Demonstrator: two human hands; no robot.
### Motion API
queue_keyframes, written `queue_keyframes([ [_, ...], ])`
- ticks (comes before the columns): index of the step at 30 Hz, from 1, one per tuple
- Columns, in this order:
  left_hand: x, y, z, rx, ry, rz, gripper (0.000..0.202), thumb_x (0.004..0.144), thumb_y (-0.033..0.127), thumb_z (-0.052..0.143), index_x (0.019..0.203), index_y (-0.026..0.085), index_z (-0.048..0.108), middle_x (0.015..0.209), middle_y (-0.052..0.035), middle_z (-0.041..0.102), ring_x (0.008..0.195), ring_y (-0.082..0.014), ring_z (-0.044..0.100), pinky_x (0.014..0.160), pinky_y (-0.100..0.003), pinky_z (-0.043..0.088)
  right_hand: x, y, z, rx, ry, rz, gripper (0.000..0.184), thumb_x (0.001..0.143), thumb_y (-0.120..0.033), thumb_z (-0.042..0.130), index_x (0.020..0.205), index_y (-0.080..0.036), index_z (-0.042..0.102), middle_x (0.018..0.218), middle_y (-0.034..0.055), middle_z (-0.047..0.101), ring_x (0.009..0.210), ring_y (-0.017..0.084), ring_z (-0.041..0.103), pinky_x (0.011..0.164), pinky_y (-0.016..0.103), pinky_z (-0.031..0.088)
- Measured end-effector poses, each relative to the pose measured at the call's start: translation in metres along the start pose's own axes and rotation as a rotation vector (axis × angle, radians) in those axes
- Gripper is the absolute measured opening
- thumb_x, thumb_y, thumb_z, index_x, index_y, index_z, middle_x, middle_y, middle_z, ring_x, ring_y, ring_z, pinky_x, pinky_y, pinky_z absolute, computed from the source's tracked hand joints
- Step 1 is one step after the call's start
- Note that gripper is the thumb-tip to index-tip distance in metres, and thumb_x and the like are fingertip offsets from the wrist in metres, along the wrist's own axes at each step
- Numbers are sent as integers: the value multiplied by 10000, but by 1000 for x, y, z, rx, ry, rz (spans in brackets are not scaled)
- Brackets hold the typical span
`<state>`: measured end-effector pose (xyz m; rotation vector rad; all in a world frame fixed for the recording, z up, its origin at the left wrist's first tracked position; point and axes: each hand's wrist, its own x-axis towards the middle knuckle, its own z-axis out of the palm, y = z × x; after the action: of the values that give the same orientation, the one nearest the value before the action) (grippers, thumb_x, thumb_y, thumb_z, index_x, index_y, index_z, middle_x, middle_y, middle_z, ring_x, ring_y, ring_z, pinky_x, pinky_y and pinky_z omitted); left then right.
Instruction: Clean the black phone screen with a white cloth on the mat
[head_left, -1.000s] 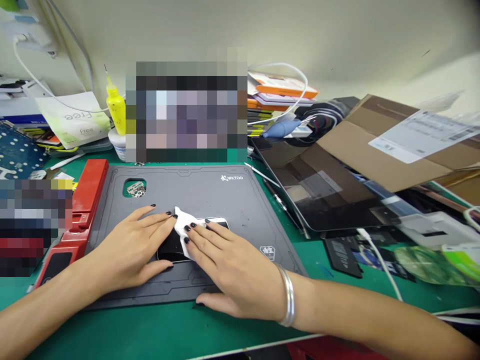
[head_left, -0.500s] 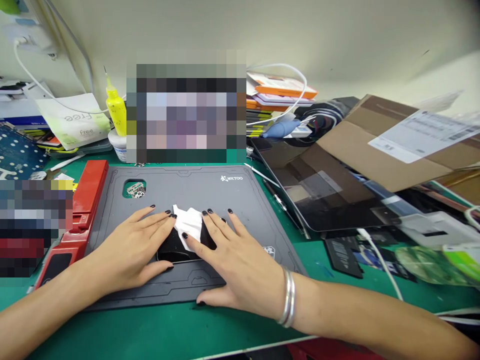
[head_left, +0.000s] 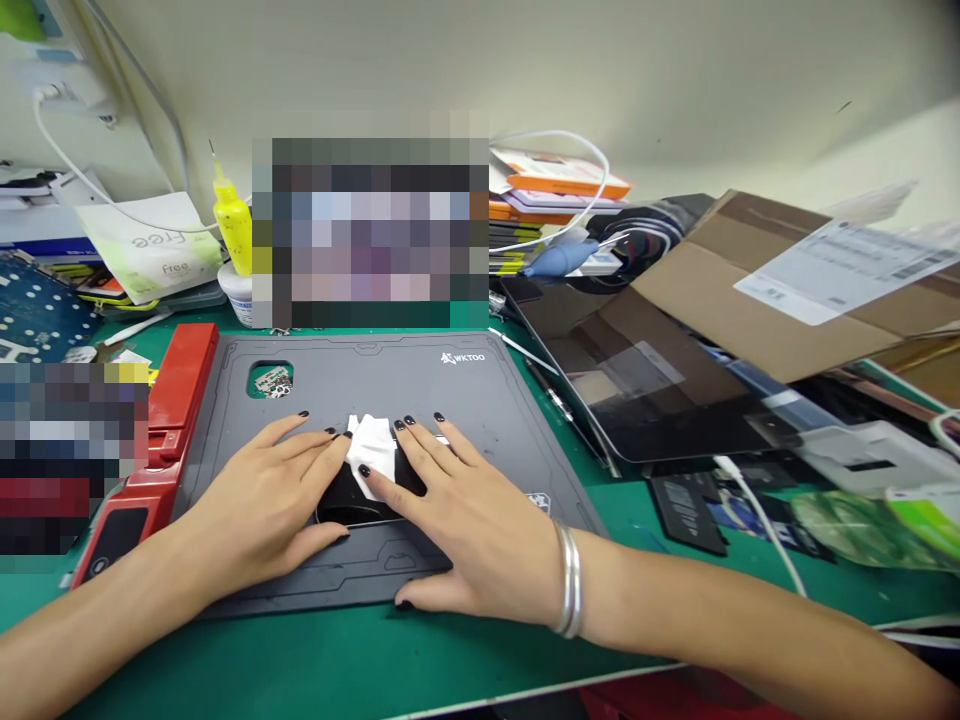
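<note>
The glossy black device point(head_left: 356, 498) lies flat on the grey mat point(head_left: 360, 380), between and partly beneath the two hands. The left hand point(head_left: 259, 495) covers its left end: the index and middle fingers reach over the top, while the thumb lies along the near edge by the left corner. Its fingers are extended rather than curled; whether it pinches the device by its sides I cannot tell.

A crumpled white tissue point(head_left: 375, 450) lies on the device, just beside the left index fingertip and touching or nearly touching it. The right hand point(head_left: 484, 530) is loose and spread, palm down, clasping nothing. Its index fingertip rests on the tissue, and its middle and ring fingertips sit at the tissue's right edge. The right fingers cover much of the device's right end, with a pale bit of its far edge showing between them. The right thumb points left, apart from the device, near the mat's front edge.

A silver bracelet point(head_left: 568, 580) circles the right wrist. The mat lies on the green bench point(head_left: 337, 655), with a red tool case point(head_left: 184, 380) along its left side.
</note>
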<state>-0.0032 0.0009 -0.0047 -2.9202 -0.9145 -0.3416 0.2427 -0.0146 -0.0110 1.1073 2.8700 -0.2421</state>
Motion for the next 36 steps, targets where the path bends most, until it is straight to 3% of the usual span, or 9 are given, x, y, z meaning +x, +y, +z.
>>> queue_keyframes([
  [7, 2, 2, -2, 15, 21, -17, 566, 837, 363, 692, 1288, 115, 459, 1091, -160, 728, 1020, -305, 695, 999, -498, 502, -11, -11, -1, -76, 75, -22, 891, 797, -702, 649, 1424, -86, 504, 1409, 359, 472, 1357, 501, 416, 1100, 680, 289],
  [10, 2, 2, -2, 16, 38, -19, 575, 829, 376, 714, 1267, 97, 466, 1062, -165, 731, 980, -302, 704, 990, -501, 515, -14, -14, 0, -95, 127, -70, 807, 814, -639, 676, 1375, -72, 551, 1393, 324, 514, 1331, 458, 465, 1104, 647, 319],
  [15, 1, 2, -3, 16, 46, -17, 560, 821, 365, 725, 1248, 105, 472, 1049, -162, 728, 957, -298, 706, 980, -501, 528, -9, -7, 0, -111, 178, -114, 950, 699, -708, 740, 1323, -12, 574, 1522, 270, 397, 1415, 431, 342, 1171, 600, 266],
  [21, 1, 1, -3, -25, 38, -36, 497, 856, 362, 686, 1247, 126, 488, 1044, -144, 729, 952, -288, 704, 990, -503, 522, -6, 2, 1, 6, 129, -309, 791, 858, -625, 632, 1357, -18, 545, 1452, 234, 507, 1352, 346, 459, 1168, 514, 307],
  [27, 1, 2, -2, -34, 54, -29, 453, 861, 373, 684, 1193, 110, 523, 1036, -154, 720, 959, -297, 692, 994, -522, 514, -8, -1, 1, -121, 185, -168, 884, 812, -695, 637, 1314, 31, 580, 1396, 284, 542, 1282, 396, 527, 1122, 541, 360],
  [33, 2, 3, -3, -28, 56, -21, 415, 869, 347, 669, 1181, 121, 515, 1032, -147, 716, 955, -289, 691, 988, -517, 524, -16, -8, 2, -171, 266, -257, 828, 856, -721, 547, 1249, 1, 642, 1319, 259, 614, 1212, 385, 587, 1073, 504, 418],
  [36, 2, 3, -4, -50, 54, -30, 410, 867, 342, 668, 1185, 129, 522, 1036, -145, 715, 974, -295, 687, 991, -525, 519, -12, -4, 2, -183, 259, -194, 821, 860, -714, 549, 1238, 8, 643, 1308, 266, 617, 1201, 390, 590, 1058, 513, 431],
])
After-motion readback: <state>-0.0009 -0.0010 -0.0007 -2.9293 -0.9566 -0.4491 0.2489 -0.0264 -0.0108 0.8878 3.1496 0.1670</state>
